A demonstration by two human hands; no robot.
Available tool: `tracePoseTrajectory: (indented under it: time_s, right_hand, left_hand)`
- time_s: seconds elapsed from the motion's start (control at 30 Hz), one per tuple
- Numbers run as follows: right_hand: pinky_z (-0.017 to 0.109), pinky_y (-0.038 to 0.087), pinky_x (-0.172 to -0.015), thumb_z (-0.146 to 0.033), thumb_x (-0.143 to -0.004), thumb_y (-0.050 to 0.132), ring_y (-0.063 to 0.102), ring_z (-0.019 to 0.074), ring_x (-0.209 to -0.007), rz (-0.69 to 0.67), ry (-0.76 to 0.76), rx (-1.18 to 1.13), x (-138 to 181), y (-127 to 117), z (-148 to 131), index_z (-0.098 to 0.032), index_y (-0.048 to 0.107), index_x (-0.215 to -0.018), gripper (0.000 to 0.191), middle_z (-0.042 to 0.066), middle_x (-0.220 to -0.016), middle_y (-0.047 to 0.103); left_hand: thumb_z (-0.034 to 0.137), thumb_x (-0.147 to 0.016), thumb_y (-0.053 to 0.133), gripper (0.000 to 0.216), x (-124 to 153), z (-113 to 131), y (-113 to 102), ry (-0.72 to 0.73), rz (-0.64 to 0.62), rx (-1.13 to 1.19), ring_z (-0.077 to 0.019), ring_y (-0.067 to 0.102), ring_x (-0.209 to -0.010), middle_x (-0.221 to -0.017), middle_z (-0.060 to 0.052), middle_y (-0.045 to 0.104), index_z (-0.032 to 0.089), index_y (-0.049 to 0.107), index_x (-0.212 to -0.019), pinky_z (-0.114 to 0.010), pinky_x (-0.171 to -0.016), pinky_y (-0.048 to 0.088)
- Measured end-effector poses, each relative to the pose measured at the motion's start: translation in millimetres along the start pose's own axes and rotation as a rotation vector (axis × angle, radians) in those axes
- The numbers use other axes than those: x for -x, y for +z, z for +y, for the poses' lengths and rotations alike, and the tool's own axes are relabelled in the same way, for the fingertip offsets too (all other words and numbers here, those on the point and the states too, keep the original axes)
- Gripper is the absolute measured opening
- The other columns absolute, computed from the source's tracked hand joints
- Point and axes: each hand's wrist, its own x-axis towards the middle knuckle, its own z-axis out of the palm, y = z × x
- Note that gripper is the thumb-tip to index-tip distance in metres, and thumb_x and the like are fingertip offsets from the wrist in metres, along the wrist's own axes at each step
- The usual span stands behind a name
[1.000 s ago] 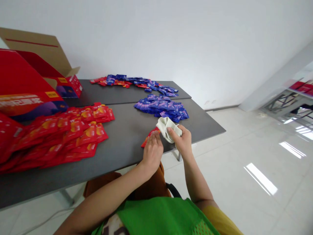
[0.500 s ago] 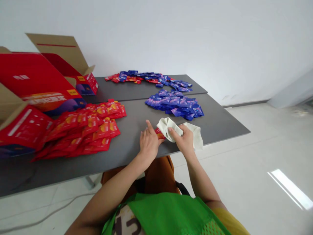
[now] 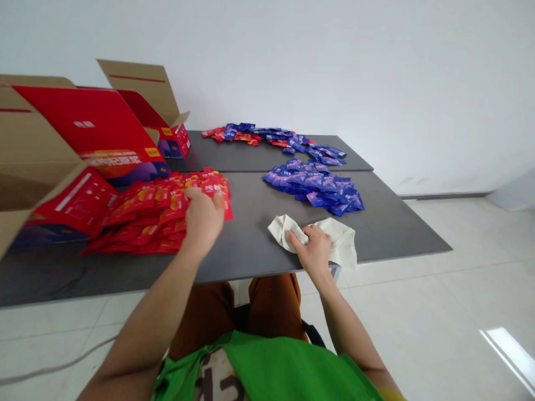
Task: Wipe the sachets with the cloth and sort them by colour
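My left hand [image 3: 204,217] is over the right end of a pile of red sachets [image 3: 146,223], its fingers and thumb closed about the edge of one red sachet [image 3: 212,189]. The fingertips partly cover that sachet. Near the table's front edge, my right hand [image 3: 314,248] grips a crumpled white cloth [image 3: 340,239] and presses it on the tabletop. Part of the cloth hangs past the edge. Behind it lies a heap of blue-purple sachets [image 3: 313,184].
Open red cartons [image 3: 121,128] with brown flaps stand at the left, beside the red pile. Farther back on the dark grey table [image 3: 251,245], a row of mixed blue and red sachets [image 3: 276,135] stretches along the white wall [image 3: 334,67].
My left hand has moved left, from beside the cloth to the red pile, with the red sachet that was by the cloth. The right hand has lowered the cloth onto the table.
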Motion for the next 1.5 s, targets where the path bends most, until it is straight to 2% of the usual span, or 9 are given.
tracePoseTrajectory:
  time_s: [0.13,0.27,0.5,0.63,0.73,0.93,1.2,1.37,1.5]
  right_hand:
    - [0.031,0.027,-0.073,-0.055,-0.087,0.053,0.055,0.0188,-0.077,-0.007,-0.015,0.04,1.3,-1.4,-1.5,-0.019,0.058,-0.064,0.043,0.002,-0.072,0.061]
    - [0.032,0.027,-0.074,-0.055,-0.088,0.051,0.056,0.0202,-0.079,-0.006,0.011,0.074,1.6,-0.7,-3.9,-0.02,0.06,-0.066,0.043,0.003,-0.073,0.062]
    - [0.033,0.026,-0.077,-0.054,-0.088,0.051,0.057,0.0222,-0.083,-0.015,0.051,0.124,1.0,1.2,-6.8,-0.02,0.063,-0.071,0.04,0.004,-0.075,0.064]
    - [0.033,0.026,-0.076,-0.054,-0.089,0.052,0.057,0.0226,-0.084,-0.03,0.037,0.164,1.0,-0.7,-8.9,-0.02,0.062,-0.071,0.039,0.004,-0.078,0.064]
    - [0.034,0.027,-0.075,-0.054,-0.089,0.051,0.058,0.0232,-0.084,-0.029,0.029,0.191,1.0,-1.2,-9.5,-0.02,0.061,-0.07,0.04,0.004,-0.077,0.064]
    - [0.033,0.029,-0.073,-0.055,-0.088,0.053,0.059,0.0227,-0.081,-0.111,-0.035,0.123,-6.0,-2.7,-10.1,-0.021,0.061,-0.07,0.039,0.004,-0.077,0.064]
    - [0.029,0.03,-0.065,-0.056,-0.088,0.053,0.056,0.0197,-0.07,-0.209,-0.233,0.027,-40.5,-9.3,-38.0,-0.022,0.058,-0.065,0.042,0.003,-0.069,0.059]
    - [0.03,0.03,-0.069,-0.052,-0.086,0.059,0.058,0.0199,-0.075,-0.287,-0.315,0.086,-54.3,-2.4,-61.4,-0.021,0.062,-0.07,0.035,0.003,-0.073,0.062]
    - [0.032,0.03,-0.073,-0.05,-0.085,0.062,0.06,0.0208,-0.083,-0.358,-0.375,0.14,-62.2,1.7,-76.7,-0.022,0.065,-0.073,0.03,0.003,-0.078,0.064]
  left_hand:
    - [0.026,-0.092,0.041,0.058,-70.7,-6.6,-24.7,-0.065,0.099,-0.12,-0.0366,0.06,-0.11,-0.114,-0.03,0.061,-0.003,0.022,-0.138,-0.047,-0.09,0.047]
    - [0.018,-0.091,0.035,0.056,-103.4,-21.1,-13.5,-0.068,0.031,-0.281,-0.0397,0.059,-0.108,-0.122,-0.034,0.053,-0.005,0.022,-0.141,-0.049,-0.085,0.047]
    - [0.013,-0.089,0.023,0.05,-103.3,-47.5,21.4,0.012,-0.015,-0.571,-0.0347,0.059,-0.1,-0.136,-0.03,0.038,0.008,0.055,-0.127,-0.044,-0.074,0.047]
    - [0.01,-0.089,0.023,0.05,-98.6,-43.2,23.0,0.114,0.109,-0.677,-0.038,0.046,-0.115,-0.138,-0.026,0.04,0.006,0.061,-0.121,-0.052,-0.087,0.041]
    - [0.007,-0.087,0.027,0.048,-98.0,-41.4,22.7,0.197,0.083,-0.718,-0.0375,0.04,-0.121,-0.131,-0.024,0.049,0.007,0.066,-0.116,-0.059,-0.097,0.03]
    - [0.011,-0.086,0.033,0.043,-109.0,-41.8,9.2,0.175,-0.142,-0.658,-0.0375,0.053,-0.106,-0.114,-0.025,0.062,0.006,0.07,-0.106,-0.055,-0.091,0.035]
    - [0.021,-0.079,0.048,0.036,-138.3,-28.3,-35.9,0.164,-0.061,-0.513,-0.0359,0.059,-0.103,-0.107,-0.022,0.066,0.009,0.069,-0.105,-0.047,-0.086,0.042]
    - [0.024,-0.079,0.048,0.034,-130.4,-18.5,-29.8,0.27,-0.184,-0.475,-0.0325,0.063,-0.098,-0.1,-0.019,0.07,0.013,0.073,-0.098,-0.042,-0.084,0.045]
    - [0.023,-0.076,0.049,0.032,-145.5,-6.0,-22.0,0.315,-0.174,-0.451,-0.0329,0.064,-0.094,-0.096,-0.018,0.071,0.014,0.073,-0.095,-0.041,-0.081,0.047]
